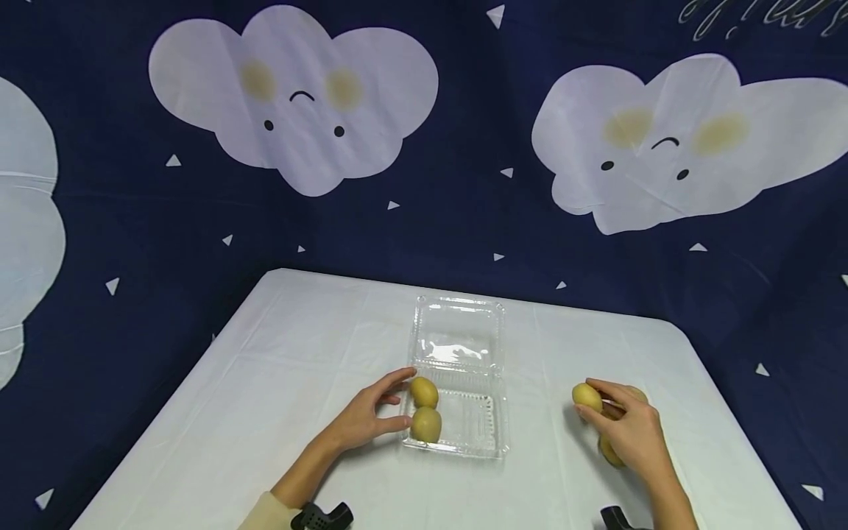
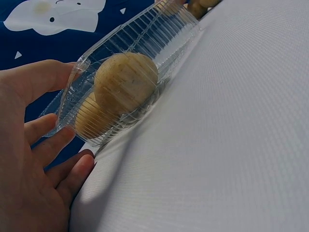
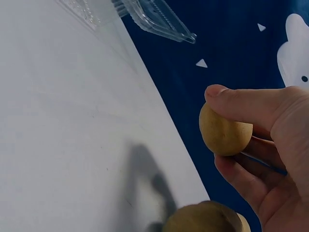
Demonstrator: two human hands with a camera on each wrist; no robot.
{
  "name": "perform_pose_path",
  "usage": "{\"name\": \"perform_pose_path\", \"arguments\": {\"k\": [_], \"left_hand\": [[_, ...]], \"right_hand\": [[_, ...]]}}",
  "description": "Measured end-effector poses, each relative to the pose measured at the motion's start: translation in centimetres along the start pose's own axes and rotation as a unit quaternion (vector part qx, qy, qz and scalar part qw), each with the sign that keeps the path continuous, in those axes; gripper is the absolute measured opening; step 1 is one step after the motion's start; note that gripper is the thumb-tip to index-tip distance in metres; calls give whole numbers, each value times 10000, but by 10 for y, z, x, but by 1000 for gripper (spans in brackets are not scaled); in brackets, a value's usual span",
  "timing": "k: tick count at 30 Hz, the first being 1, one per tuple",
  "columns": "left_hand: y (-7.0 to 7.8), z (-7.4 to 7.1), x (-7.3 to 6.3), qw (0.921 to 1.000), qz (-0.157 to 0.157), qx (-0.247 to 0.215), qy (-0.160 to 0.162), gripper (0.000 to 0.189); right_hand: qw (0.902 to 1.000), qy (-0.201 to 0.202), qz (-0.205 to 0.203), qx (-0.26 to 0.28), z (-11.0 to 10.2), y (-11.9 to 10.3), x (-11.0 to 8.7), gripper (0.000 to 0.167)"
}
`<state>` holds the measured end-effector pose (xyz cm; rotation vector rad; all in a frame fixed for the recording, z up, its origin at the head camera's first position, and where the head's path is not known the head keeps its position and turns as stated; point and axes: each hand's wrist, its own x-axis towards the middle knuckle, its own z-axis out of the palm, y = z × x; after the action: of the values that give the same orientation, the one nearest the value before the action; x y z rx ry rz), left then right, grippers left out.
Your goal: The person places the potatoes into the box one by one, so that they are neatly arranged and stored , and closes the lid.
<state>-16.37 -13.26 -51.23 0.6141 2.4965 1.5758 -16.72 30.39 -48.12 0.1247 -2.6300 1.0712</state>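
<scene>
1. The open box [image 1: 469, 423] ran lengthwise away from the person, lid [image 1: 458, 331] outermost.
2. The right hand [image 1: 634, 428] pinched a roundish potato [image 1: 587, 397] between thumb and fingers, near other potatoes [image 1: 610, 452].
3. Two potatoes [image 1: 426, 425] in the box lay just right of the left hand [image 1: 363, 417], its fingers loosely spread.
4. The backdrop's [image 1: 464, 221] lettering [image 1: 762, 13] was unreadable.

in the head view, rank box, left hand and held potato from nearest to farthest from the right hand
1. Held potato: pinched in the right hand.
2. Box: to the right hand's left.
3. Left hand: farther left, at the box's left edge.
</scene>
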Motion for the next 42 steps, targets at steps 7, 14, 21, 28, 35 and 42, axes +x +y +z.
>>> {"name": "perform_pose_path", "arguments": {"k": [7, 14, 21, 28, 35, 42], "left_hand": [[1, 1, 1, 10000, 16, -61, -19, 76], [2, 1, 2, 10000, -42, -26, -39, 76], [2, 1, 2, 10000, -10, -60, -44, 77], [2, 1, 1, 10000, 8, -63, -26, 76], [2, 0, 0, 10000, -27, -73, -4, 77], [2, 0, 0, 9999, -62, -87, -1, 76]], "right_hand": [[9992, -22, -393, 9, 5, -6, 6, 47], [9988, 22, -484, 78, 6, -8, 8, 45], [9984, -174, -535, 69, 11, -11, 7, 47], [9977, -260, -613, 141, 21, -19, 8, 47], [9961, -230, -767, 362, 31, -30, 15, 46], [9929, -350, -962, 601, 41, -41, 20, 45]]}}
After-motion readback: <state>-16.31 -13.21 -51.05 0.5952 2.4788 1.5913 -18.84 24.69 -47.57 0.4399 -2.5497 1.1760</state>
